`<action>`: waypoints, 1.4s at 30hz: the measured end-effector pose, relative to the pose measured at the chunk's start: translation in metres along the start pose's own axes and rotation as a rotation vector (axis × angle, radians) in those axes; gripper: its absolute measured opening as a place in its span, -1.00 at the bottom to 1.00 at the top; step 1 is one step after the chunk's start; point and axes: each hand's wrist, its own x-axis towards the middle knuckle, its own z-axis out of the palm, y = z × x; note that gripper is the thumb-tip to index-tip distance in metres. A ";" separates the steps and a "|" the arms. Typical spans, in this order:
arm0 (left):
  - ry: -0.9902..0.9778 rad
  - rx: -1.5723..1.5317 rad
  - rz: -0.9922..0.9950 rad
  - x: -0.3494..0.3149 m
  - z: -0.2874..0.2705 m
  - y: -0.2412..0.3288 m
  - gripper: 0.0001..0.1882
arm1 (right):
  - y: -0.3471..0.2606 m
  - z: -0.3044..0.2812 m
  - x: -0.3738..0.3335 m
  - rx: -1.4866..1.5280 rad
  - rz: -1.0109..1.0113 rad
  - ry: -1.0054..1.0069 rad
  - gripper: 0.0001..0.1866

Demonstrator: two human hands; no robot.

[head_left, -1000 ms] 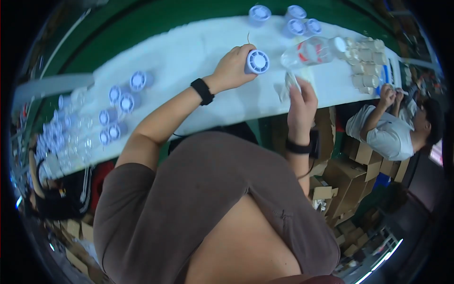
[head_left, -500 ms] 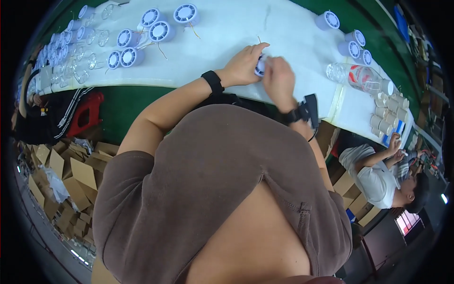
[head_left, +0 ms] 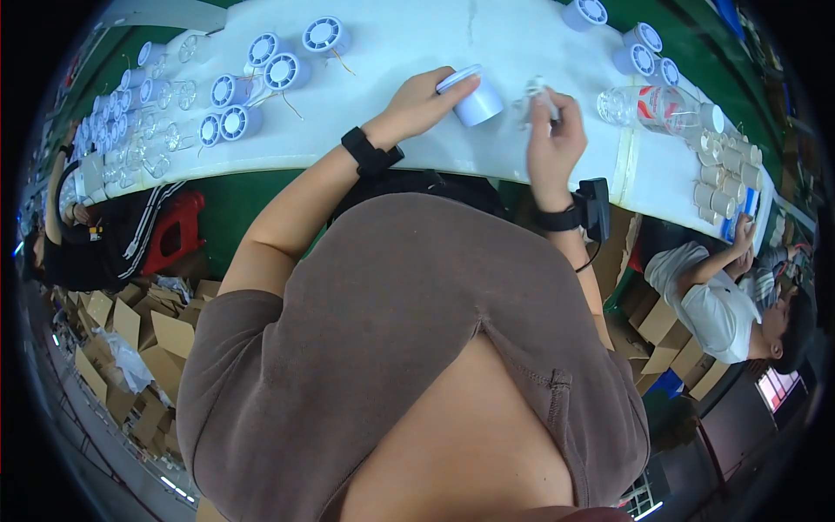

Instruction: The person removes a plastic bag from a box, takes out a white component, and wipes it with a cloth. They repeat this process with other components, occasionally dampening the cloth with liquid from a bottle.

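A pale blue, cup-shaped plastic housing [head_left: 480,108] with a wider rim is tilted above the white tabletop. My left hand [head_left: 419,106] is closed around its rim side, thumb over the edge. To the right of it, my right hand [head_left: 557,143] pinches a small, crumpled-looking whitish-grey piece [head_left: 531,94], too blurred to name. This piece is apart from the housing. Several similar housings [head_left: 285,71] with slotted ring faces, some trailing thin wires, stand on the table left of my left hand.
More housings [head_left: 634,59] stand at the far right, near a lying clear plastic bottle [head_left: 658,110]. Beside it are several cream cylinders [head_left: 718,199]. Clear cup-shaped pieces [head_left: 178,137] line the left side. Co-workers sit at both ends; cardboard boxes [head_left: 143,331] fill the lower left.
My hands have separated: the left tilted the housing so its side shows, and the right moved away to the right with the whitish-grey piece now visible in it. The whole view has shifted slightly.
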 end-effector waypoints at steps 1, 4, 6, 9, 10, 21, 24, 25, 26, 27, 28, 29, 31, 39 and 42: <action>-0.009 -0.170 -0.030 -0.003 -0.001 0.002 -0.50 | -0.010 0.004 -0.002 0.004 0.003 0.007 -0.90; 0.029 -0.299 -0.012 -0.013 -0.005 0.010 -0.46 | -0.030 0.013 -0.004 -0.530 -0.646 -0.230 -0.90; 0.118 -0.233 0.091 -0.018 -0.007 0.014 -0.45 | -0.019 0.015 0.005 -0.225 -0.255 -0.300 -0.90; 0.290 -0.280 0.327 -0.019 -0.003 0.019 -0.43 | -0.006 0.014 0.014 0.401 0.508 -0.417 -0.88; 0.378 -0.306 0.448 -0.018 -0.003 0.020 -0.42 | -0.004 0.012 0.014 0.468 0.513 -0.381 -0.87; -0.114 -0.858 -0.265 -0.010 -0.021 0.037 -0.45 | -0.049 -0.002 0.032 -0.183 -0.519 -0.209 -0.78; -0.114 -0.826 -0.291 -0.004 -0.018 0.042 -0.45 | -0.048 0.001 0.040 -0.533 -0.848 -0.471 -0.78; -0.054 -0.807 -0.264 -0.007 -0.017 0.046 -0.45 | -0.044 -0.001 0.041 -0.521 -0.840 -0.493 -0.78; 0.006 -0.788 -0.245 -0.010 -0.016 0.048 -0.45 | -0.035 -0.003 0.045 -0.473 -0.787 -0.482 -0.82; 0.014 -0.800 -0.281 -0.010 -0.014 0.046 -0.45 | -0.027 -0.002 0.045 -0.425 -0.728 -0.475 -0.85; 0.165 -0.648 -0.152 -0.007 -0.014 0.040 -0.44 | -0.023 0.004 0.041 -0.408 -0.699 -0.512 -0.85; 0.306 -0.487 -0.030 -0.005 -0.013 0.035 -0.42 | -0.018 0.010 0.037 -0.184 -0.365 -0.528 -0.87; 0.468 -0.341 0.204 -0.001 -0.016 0.042 -0.52 | -0.007 0.018 0.023 0.226 0.339 -0.506 -0.89; 0.031 -0.432 -0.013 -0.015 -0.043 0.008 -0.52 | 0.029 0.022 0.020 0.526 0.619 -0.663 -0.87; -0.094 -0.534 -0.615 -0.004 -0.071 0.058 -0.51 | 0.012 0.024 0.036 -0.111 -0.081 -0.772 -0.88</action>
